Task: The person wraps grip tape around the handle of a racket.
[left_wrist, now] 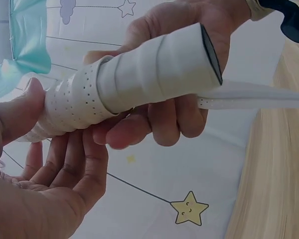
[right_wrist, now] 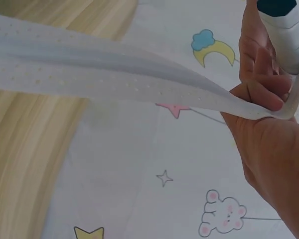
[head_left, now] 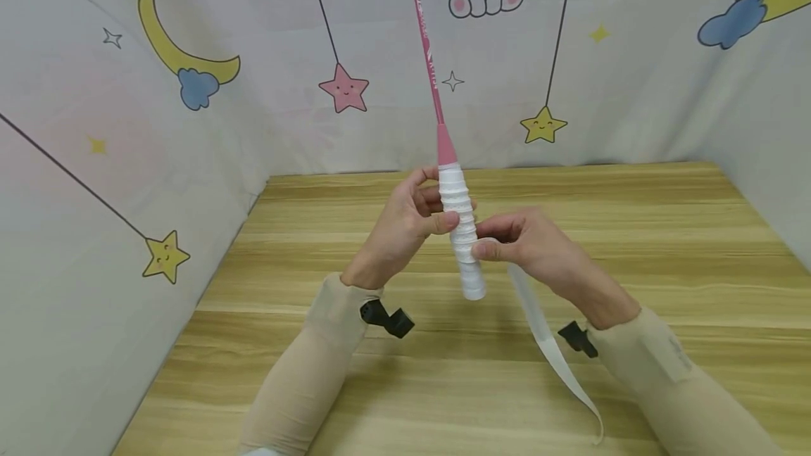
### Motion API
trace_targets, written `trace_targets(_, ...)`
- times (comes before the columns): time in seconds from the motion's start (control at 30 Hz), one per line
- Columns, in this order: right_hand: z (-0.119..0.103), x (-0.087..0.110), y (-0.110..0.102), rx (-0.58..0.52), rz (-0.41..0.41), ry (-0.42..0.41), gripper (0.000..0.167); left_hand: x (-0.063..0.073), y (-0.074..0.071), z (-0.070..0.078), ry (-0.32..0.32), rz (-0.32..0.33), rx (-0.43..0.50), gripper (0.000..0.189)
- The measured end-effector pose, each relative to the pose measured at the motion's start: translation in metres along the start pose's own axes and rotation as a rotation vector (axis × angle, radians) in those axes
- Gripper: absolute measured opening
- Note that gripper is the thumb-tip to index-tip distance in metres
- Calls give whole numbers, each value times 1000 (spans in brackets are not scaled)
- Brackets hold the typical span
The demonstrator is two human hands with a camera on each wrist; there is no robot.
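A badminton racket with a pink shaft (head_left: 423, 27) stands nearly upright, its white handle (head_left: 471, 279) lowest and its head out of view. My left hand (head_left: 394, 227) holds the handle's upper half, thumb in front and fingers behind. White perforated grip tape (left_wrist: 72, 99) winds around that part; the lower part looks smooth, with a dark butt end (left_wrist: 212, 55). My right hand (head_left: 545, 248) pinches the tape against the handle's right side, below the left hand. From there the loose tape tail (head_left: 538, 322) hangs toward the table; in the right wrist view the tape (right_wrist: 139, 84) stretches leftward, creased lengthwise.
Below the hands lies a wood-grain table (head_left: 443, 385). A pale cloth backdrop (head_left: 405, 118) with stars, moons and a bear rises behind and at the sides. Each sleeved wrist carries a small black camera (head_left: 398, 322). Something teal (left_wrist: 30, 50) shows at the left wrist view's edge.
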State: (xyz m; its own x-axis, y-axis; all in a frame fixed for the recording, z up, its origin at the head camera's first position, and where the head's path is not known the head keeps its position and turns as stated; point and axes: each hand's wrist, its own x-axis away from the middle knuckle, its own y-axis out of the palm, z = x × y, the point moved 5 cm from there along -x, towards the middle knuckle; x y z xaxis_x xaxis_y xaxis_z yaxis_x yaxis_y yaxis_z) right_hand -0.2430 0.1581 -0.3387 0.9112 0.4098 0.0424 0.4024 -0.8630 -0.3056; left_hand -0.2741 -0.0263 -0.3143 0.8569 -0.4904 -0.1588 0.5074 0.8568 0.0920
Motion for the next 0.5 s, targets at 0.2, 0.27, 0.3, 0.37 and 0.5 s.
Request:
trace_targets(0.2, 0, 0, 2, -47, 14, -53, 33, -1, 1, -1, -13, -15, 42, 53)
trace_targets(0.27, 0, -1, 2, -56, 37, -56, 33, -2, 1, -1, -10, -21, 57, 52)
trace_targets(0.3, -1, -1, 2, -57, 50, -56, 32, -2, 1, -1, -6, -25, 67, 51)
trace_targets(0.37, -1, -1, 2, -57, 75, -52, 32, -2, 1, -2, 3, -32, 85, 49)
trace_targets(0.5, 0, -2, 1, -40, 134, -14, 32, -2, 2, -2, 12, -17, 92, 50)
